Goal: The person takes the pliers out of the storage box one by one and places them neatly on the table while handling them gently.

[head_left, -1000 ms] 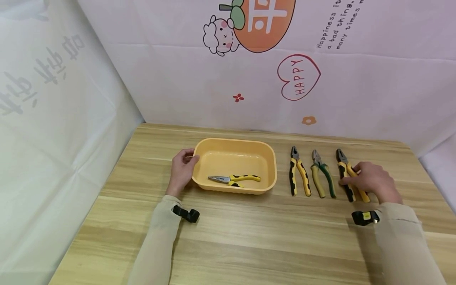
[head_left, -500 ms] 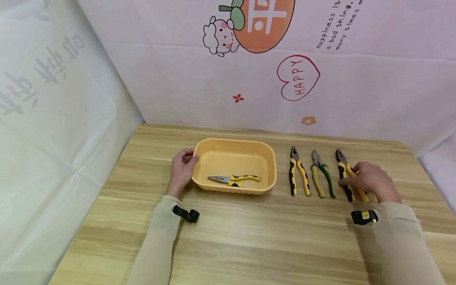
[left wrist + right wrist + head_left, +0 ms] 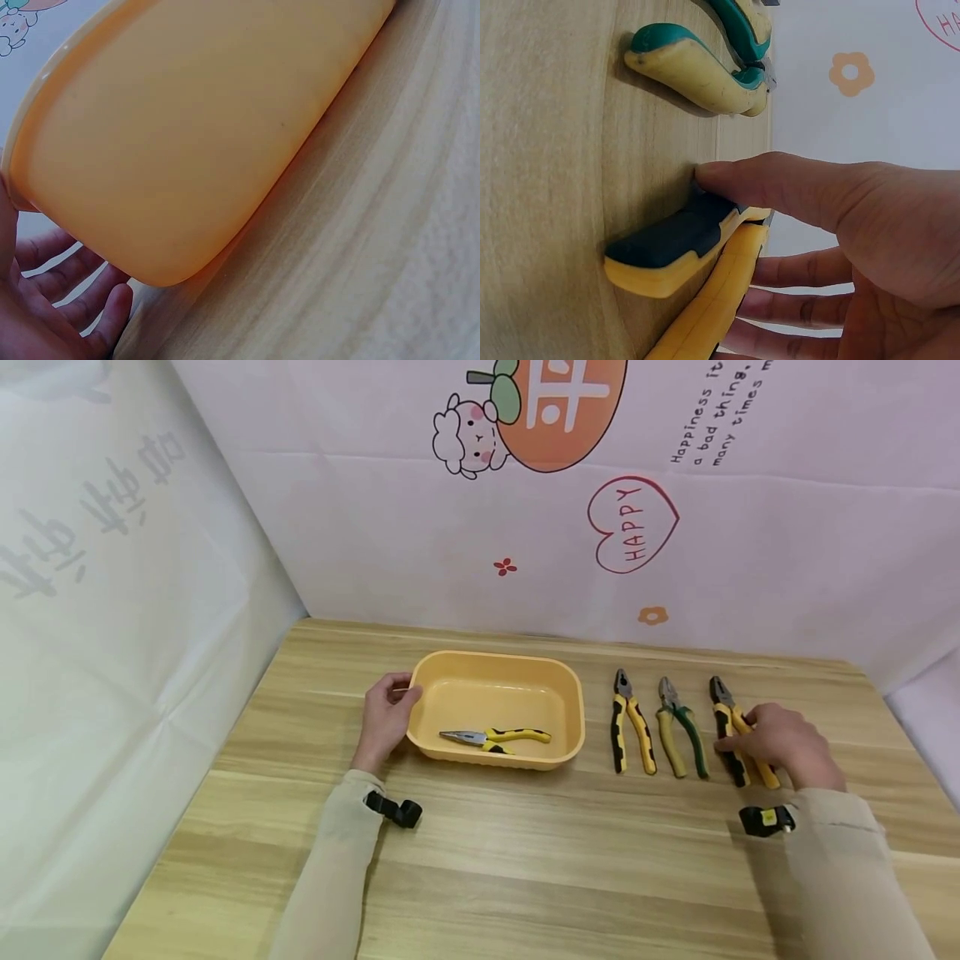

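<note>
My left hand [image 3: 386,718] holds the left end of a yellow plastic bin [image 3: 491,666], thumb at the rim and fingers against its outer wall. Inside the bin lie long-nose pliers [image 3: 519,735] with yellow-and-black handles. At the right, my right hand [image 3: 787,742] grips combination pliers [image 3: 723,714] with yellow-and-black handles, which lie on the table. In the right wrist view the thumb presses the near handle [image 3: 675,240] and the fingers are at the other one. Left of these are green-and-tan pliers [image 3: 668,742] and another yellow-and-black pair [image 3: 618,735].
Everything rests on a wood-grain table [image 3: 570,860]. A white printed cloth [image 3: 405,552] rises behind the table's back edge, and another white cloth [image 3: 150,652] hangs along the left side. Small black cameras [image 3: 393,810] are strapped at both wrists.
</note>
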A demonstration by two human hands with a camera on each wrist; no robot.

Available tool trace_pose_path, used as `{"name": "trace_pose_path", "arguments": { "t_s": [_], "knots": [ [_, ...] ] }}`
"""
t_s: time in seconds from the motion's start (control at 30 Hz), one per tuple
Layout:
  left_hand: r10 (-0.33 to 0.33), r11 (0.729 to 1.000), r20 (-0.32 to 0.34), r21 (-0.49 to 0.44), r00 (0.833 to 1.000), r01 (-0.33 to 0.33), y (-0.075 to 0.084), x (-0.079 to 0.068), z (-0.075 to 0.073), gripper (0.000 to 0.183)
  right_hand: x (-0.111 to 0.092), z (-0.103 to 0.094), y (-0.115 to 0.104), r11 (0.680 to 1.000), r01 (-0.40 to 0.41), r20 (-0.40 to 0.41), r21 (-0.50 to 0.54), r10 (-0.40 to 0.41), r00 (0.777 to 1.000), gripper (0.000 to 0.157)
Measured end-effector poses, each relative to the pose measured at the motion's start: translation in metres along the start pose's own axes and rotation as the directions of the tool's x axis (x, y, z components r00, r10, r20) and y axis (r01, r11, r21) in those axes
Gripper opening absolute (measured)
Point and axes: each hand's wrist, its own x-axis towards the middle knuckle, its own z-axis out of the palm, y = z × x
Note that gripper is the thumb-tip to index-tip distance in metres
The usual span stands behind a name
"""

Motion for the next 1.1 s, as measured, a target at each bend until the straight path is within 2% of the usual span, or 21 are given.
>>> {"name": "trace_pose_path", "arguments": {
  "t_s": [0.17,0.37,0.83,1.1],
  "knots": [
    [0.005,1.000,0.000,0.004,1.000,-0.005,0.001,-0.001,0.001,0.027,-0.003,-0.001,-0.002,1.000,-0.014,-0.007,0.004,0.014,1.000,0.099],
    [0.002,1.000,0.001,0.002,1.000,-0.002,0.000,0.000,0.001,0.028,-0.008,-0.004,-0.012,1.000,0.000,-0.088,-0.029,-0.002,0.996,0.100],
    [-0.001,1.000,0.004,0.003,1.000,0.001,-0.001,0.001,0.001,0.028,-0.022,-0.019,-0.060,0.989,0.120,-0.198,-0.089,-0.136,0.971,0.073],
    [-0.005,1.000,-0.001,0.010,1.000,0.005,-0.001,0.001,0.001,0.028,-0.026,-0.018,-0.081,0.975,0.179,-0.232,-0.130,-0.206,0.951,0.066]
  ]
}}
